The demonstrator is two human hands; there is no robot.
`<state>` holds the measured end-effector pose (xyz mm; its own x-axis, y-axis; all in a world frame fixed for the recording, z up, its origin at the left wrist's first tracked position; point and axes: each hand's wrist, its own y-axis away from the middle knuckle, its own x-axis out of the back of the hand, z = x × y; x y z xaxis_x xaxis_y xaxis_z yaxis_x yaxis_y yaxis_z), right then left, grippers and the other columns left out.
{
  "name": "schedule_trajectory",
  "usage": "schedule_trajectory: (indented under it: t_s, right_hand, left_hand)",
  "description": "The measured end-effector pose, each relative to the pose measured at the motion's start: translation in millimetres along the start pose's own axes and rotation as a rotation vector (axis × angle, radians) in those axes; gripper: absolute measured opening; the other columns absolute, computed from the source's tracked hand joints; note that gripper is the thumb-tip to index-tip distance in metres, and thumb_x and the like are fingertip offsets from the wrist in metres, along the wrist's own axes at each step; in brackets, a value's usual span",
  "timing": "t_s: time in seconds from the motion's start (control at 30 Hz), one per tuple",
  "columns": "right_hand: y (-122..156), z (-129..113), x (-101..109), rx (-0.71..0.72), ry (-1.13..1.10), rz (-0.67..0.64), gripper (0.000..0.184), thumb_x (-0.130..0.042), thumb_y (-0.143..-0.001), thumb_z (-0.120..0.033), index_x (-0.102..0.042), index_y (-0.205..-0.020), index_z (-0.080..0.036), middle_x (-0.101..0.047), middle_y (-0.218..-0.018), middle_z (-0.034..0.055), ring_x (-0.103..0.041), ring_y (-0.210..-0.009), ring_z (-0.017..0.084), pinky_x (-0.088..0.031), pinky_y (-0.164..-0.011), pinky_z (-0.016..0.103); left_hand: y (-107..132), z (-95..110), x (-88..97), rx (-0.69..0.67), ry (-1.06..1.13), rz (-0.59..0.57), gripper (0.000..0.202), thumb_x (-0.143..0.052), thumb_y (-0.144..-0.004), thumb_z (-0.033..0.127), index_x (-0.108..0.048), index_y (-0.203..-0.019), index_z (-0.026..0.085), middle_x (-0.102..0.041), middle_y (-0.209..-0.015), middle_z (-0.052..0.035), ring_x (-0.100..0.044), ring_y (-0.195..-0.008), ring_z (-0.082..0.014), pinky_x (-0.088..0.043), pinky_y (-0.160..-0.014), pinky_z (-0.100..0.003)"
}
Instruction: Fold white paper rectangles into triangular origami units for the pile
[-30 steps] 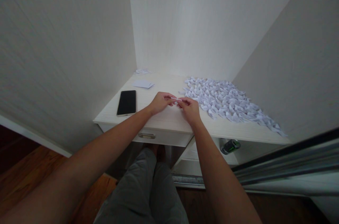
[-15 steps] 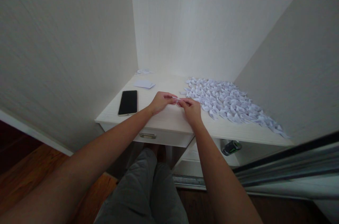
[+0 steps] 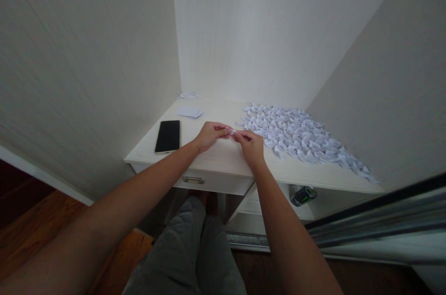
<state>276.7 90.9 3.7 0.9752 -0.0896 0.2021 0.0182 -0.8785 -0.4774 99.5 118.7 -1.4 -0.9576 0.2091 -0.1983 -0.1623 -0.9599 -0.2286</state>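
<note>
Between my fingertips is a small piece of white paper (image 3: 232, 132), mostly covered by the fingers. My left hand (image 3: 211, 134) pinches its left side, closed. From the right, my right hand (image 3: 251, 143) grips the other side, also closed. Both hands are held close together over the white desk (image 3: 223, 158). Just beyond my right hand spreads a wide heap of folded white paper pieces (image 3: 296, 134). A small stack of flat white paper sheets (image 3: 189, 112) lies to the upper left of my left hand.
A dark-screened phone (image 3: 167, 136) lies at the desk's left side. Thin white paper scraps (image 3: 188, 95) rest in the back left corner. Below the top are a drawer with a metal handle (image 3: 193, 180) and a dark can (image 3: 303, 196) on a shelf. Walls enclose the desk's back and sides.
The paper between my fingers shows less of its straight upper edge than before. My hands have stayed nearly in place, and the view has shifted slightly.
</note>
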Motion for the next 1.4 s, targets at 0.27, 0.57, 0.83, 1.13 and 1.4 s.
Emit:
schedule_trajectory:
  t_s: [0.27, 0.57, 0.83, 1.13, 1.4]
  right_hand:
    - [-1, -2, -3, -0.112, -0.126, -0.027, 0.028, -0.076, -0.076, -0.048, -0.079, -0.082, -0.020, -0.080, -0.082, 0.0076, -0.075, -0.078, 0.024, -0.061, -0.079, 0.038]
    - [-4, 0, -3, -0.256, -0.179, -0.049, 0.025, -0.079, -0.071, -0.043, -0.076, -0.076, -0.019, -0.078, -0.075, 0.0069, -0.074, -0.071, 0.023, -0.060, -0.074, 0.037]
    - [-8, 7, -2, -0.278, -0.153, -0.063, 0.019, -0.075, -0.070, -0.037, -0.074, -0.068, -0.019, -0.073, -0.061, 0.0042, -0.062, -0.055, 0.016, -0.049, -0.058, 0.029]
    - [-4, 1, -1, -0.261, -0.161, -0.062, 0.022, -0.072, -0.068, -0.042, -0.070, -0.064, -0.021, -0.071, -0.057, 0.0033, -0.060, -0.052, 0.017, -0.045, -0.055, 0.028]
    - [-2, 1, 0, -0.247, -0.178, -0.038, 0.019, -0.072, -0.067, -0.039, -0.070, -0.062, -0.021, -0.068, -0.052, 0.0019, -0.056, -0.049, 0.016, -0.042, -0.052, 0.028]
  left_hand:
    - [-1, 3, -1.3, -0.031, -0.074, -0.058, 0.039, -0.086, -0.067, 0.044, -0.074, -0.084, 0.011, -0.075, -0.081, -0.0079, -0.069, -0.073, -0.0168, -0.054, -0.064, -0.028]
    - [-2, 1, -1.9, -0.012, -0.176, -0.155, 0.037, -0.083, -0.074, 0.045, -0.070, -0.081, 0.012, -0.075, -0.074, -0.0083, -0.069, -0.067, -0.0164, -0.054, -0.062, -0.027]
    - [2, 5, 0.2, 0.002, -0.353, -0.189, 0.032, -0.076, -0.080, 0.044, -0.072, -0.072, 0.013, -0.070, -0.062, -0.0042, -0.063, -0.058, -0.0136, -0.046, -0.057, -0.024]
    - [5, 10, -5.0, -0.004, -0.444, -0.192, 0.041, -0.073, -0.078, 0.054, -0.067, -0.064, 0.015, -0.067, -0.059, -0.0030, -0.055, -0.050, -0.0120, -0.039, -0.051, -0.023]
    - [4, 11, -7.4, -0.012, -0.489, -0.226, 0.043, -0.073, -0.074, 0.058, -0.066, -0.060, 0.017, -0.063, -0.055, -0.0017, -0.052, -0.053, -0.0136, -0.037, -0.054, -0.026]
